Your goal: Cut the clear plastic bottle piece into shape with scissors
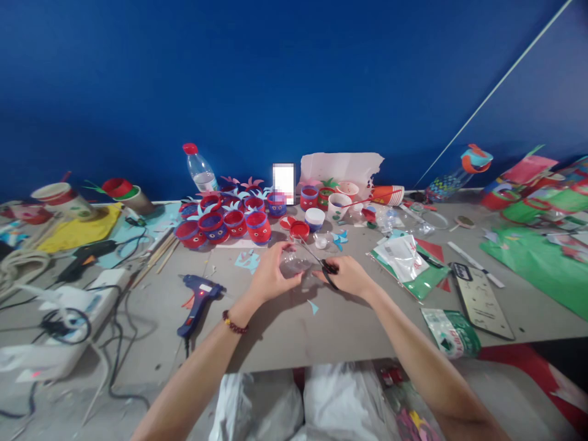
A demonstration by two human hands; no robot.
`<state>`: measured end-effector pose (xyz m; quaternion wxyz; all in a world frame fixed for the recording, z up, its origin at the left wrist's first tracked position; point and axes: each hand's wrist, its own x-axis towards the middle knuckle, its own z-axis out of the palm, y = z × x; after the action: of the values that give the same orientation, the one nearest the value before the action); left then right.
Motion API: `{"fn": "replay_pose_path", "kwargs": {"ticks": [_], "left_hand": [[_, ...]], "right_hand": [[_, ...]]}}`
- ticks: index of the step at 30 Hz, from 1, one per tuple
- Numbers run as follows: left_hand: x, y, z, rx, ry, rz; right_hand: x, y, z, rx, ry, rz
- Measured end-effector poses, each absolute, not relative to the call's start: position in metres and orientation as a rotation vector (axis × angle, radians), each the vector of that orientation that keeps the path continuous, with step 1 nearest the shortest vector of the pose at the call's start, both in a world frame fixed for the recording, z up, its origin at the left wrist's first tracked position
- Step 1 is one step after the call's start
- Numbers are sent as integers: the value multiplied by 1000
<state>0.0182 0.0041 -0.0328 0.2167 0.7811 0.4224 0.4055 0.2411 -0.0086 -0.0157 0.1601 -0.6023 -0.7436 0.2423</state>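
Note:
Near the middle of the grey table, my left hand (pixel 274 274) is curved round a clear plastic piece (pixel 294 262), thumb below and fingers above. My right hand (pixel 346 275) grips black-handled scissors (pixel 329 267); their blades point up and left, over or against the clear piece. Whether the blades cut into it is too small to tell. A small light-blue scrap (pixel 313 307) lies just below the hands. Behind them sit a red lid (pixel 299 229) and a white-and-blue cup (pixel 315 219).
Several red and blue cups with paper leaves (pixel 258 226) stand behind my left hand. A blue glue gun (pixel 199 297) lies to the left, with a power strip (pixel 87 324) and cables beyond. A phone (pixel 482 301) and green packet (pixel 451 332) lie right.

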Motion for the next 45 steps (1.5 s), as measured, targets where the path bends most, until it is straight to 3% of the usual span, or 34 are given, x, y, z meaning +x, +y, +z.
{"fn": "replay_pose_path", "kwargs": {"ticks": [45], "left_hand": [[14, 7, -31, 1941, 1070, 1110]], "right_hand": [[248, -3, -24, -1738, -2078, 710]]}}
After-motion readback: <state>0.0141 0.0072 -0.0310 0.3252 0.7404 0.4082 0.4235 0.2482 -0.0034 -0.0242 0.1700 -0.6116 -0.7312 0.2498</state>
